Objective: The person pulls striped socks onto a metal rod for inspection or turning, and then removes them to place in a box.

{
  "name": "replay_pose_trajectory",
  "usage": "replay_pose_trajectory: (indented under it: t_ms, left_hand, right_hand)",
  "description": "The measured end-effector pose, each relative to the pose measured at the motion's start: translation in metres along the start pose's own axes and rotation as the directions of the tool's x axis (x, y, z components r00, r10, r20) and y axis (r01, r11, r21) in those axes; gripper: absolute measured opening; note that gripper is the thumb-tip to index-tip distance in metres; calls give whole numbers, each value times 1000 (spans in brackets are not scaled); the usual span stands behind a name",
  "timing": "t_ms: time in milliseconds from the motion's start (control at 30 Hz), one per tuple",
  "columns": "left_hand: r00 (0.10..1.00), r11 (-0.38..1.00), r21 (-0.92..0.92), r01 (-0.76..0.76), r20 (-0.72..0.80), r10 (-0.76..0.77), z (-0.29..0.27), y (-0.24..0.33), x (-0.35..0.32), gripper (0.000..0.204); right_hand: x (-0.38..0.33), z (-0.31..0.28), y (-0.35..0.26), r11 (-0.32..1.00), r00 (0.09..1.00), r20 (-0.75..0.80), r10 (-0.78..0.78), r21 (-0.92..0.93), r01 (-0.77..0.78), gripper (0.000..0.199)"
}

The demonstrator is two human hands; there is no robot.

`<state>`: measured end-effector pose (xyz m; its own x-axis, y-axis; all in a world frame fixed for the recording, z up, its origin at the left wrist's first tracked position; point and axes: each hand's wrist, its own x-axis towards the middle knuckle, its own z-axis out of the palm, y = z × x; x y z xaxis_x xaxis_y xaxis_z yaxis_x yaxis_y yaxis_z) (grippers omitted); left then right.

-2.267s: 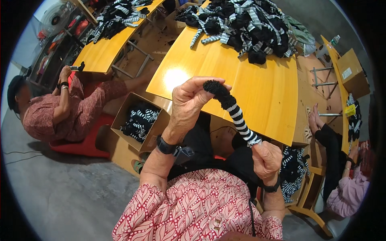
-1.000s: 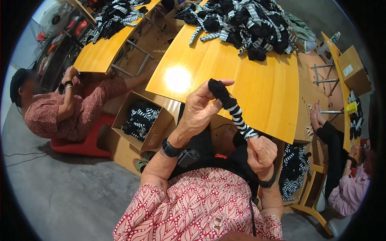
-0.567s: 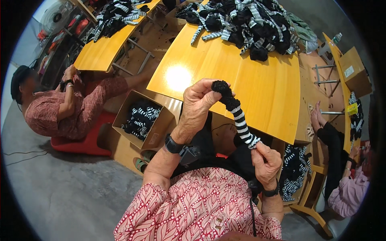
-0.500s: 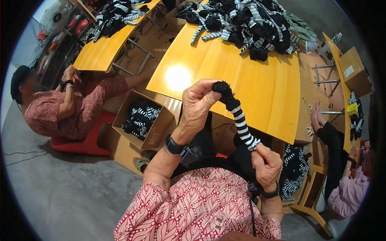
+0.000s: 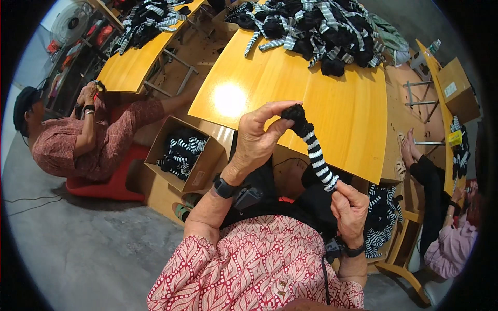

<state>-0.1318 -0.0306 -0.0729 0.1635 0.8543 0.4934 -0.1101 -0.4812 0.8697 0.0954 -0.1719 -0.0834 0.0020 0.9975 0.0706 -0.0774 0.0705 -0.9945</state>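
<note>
A knitted tube [image 5: 316, 152], striped black and white with a fuzzy black end, stretches slantwise between my hands, above the near edge of the yellow table. My left hand [image 5: 258, 139] pinches its black upper end between thumb and fingers. Down at the white lower end, my right hand [image 5: 350, 210] is closed on the tip; the fingertips partly hide that tip. On the table's far side lies a big heap of black and grey-striped knitted pieces [image 5: 321, 36].
A cardboard box [image 5: 199, 173] of striped pieces stands at left; more striped pieces [image 5: 381, 220] lie low at right. One person [image 5: 83, 135] sits on a red stool at left, another [image 5: 451, 246] at right. The yellow table [image 5: 342, 119] spans the middle.
Both hands and the knitted tube have shifted slightly to the right. My left thumb and fingers have spread wider behind the pinch. The person at left has moved their hands a little.
</note>
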Motion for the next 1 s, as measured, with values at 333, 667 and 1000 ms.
replay_pose_trajectory:
  t_ms: [333, 667, 1000]
  left_hand:
    - [983, 885, 435, -168, 5, 184, 13, -5, -4, 60]
    - [998, 988, -153, 9, 60, 0, 25, -7, -18, 70]
    - [965, 900, -350, 261, 99, -242, 8, -8, -15, 37]
  right_hand:
    - [14, 7, 0, 872, 969, 23, 245, 432, -231, 25]
    - [33, 26, 20, 587, 739, 61, -671, -565, 580, 25]
    - [43, 42, 22, 646, 823, 79, -562, -580, 496, 19]
